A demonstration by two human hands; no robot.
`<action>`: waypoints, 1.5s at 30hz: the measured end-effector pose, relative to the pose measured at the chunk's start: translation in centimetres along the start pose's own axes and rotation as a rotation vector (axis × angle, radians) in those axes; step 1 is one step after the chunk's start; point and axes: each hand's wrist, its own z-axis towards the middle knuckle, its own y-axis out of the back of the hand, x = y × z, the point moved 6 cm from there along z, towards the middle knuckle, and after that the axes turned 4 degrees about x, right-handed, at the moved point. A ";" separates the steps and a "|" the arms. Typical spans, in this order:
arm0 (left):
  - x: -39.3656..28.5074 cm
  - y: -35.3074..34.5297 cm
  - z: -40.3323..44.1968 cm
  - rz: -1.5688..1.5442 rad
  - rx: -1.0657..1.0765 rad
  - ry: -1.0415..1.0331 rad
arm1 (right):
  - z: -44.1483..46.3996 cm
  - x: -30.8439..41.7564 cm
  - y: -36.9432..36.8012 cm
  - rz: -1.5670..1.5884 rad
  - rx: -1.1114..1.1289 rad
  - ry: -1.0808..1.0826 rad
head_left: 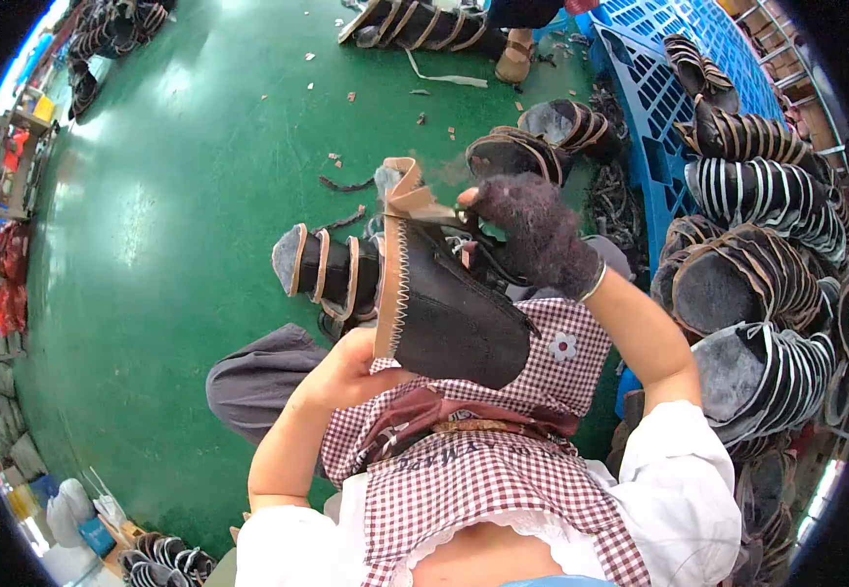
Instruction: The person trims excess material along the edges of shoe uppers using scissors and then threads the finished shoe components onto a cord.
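Note:
My left hand (351, 372) is bare and grips the tan-edged side of a black shoe upper (459, 318). White zigzag stitching runs along that edge, and a loose tan strip (405, 191) curls at its far end. My right hand (542, 235), in a dark fuzzy glove with the thumb tip showing, is closed on what look like black-handled scissors (478, 230) beside that strip. The blades are partly hidden and blurred. Beyond the held upper, a row of similar tan-edged uppers (332, 269) lies near my knees.
Blue plastic pallets (640, 108) stand at the right, with several stacked uppers (767, 284) along them. More uppers (542, 137) lie on the green floor (170, 225) ahead, among scattered scraps. Another person's foot (514, 59) shows at the top. Shelves (23, 166) line the left.

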 end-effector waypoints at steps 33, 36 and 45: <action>-5.8 -1.6 -2.7 1.619 0.098 0.120 | -3.1 2.1 7.4 -0.426 0.131 0.264; -5.6 -1.0 -2.8 1.584 0.070 0.158 | -2.2 2.7 8.0 -0.289 0.268 0.073; -0.4 3.9 2.9 0.024 -0.762 0.016 | -6.8 1.6 -3.3 0.722 -0.007 -0.525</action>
